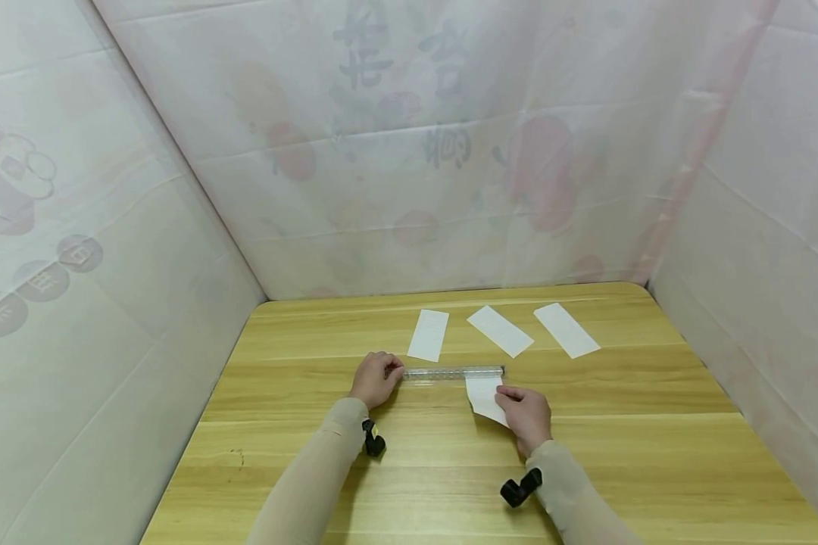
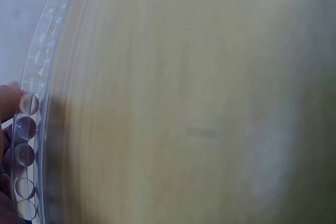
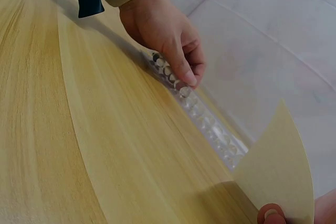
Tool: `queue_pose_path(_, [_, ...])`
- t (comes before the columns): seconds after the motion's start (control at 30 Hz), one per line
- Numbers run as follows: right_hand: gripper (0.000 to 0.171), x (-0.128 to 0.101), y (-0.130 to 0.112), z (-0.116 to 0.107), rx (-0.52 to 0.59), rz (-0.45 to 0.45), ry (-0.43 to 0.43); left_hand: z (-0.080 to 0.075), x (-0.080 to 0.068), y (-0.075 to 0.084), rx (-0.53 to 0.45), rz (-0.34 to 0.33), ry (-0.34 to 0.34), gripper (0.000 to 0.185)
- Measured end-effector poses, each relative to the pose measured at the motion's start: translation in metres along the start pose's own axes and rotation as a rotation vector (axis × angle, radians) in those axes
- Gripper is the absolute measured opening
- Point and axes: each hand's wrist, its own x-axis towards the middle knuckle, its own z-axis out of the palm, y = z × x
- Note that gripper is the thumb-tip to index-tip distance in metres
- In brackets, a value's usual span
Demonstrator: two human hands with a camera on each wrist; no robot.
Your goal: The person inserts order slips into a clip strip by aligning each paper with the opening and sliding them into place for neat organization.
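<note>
The clear plastic ruler (image 1: 453, 372) was pinned to the wooden worktop (image 1: 654, 454) by the left hand (image 1: 375, 378); the thin white paper strip (image 1: 485, 397), tucked beneath it, was pinched at its near edge by the right hand (image 1: 526, 416). Light, floppy, easily torn, it seemed.

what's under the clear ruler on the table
One end of a paper strip runs under the ruler near its right end, with the wooden table below. Left hand holds the ruler's other end; right hand lifts the strip.
</note>
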Motion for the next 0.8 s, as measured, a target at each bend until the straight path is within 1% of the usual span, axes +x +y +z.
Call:
queue_pose_path(0.57, [0.027, 0.0001, -0.0004, -0.0044, 0.004, 0.023, 0.003, -0.0018, -0.0005, 0.0009, 0.001, 0.008, -0.002, 0.007])
queue_pose_path(0.8, [0.028, 0.0008, 0.0003, -0.0060, 0.004, 0.020, -0.003, -0.0013, -0.0003, 0.0008, -0.001, 0.004, -0.006, 0.007])
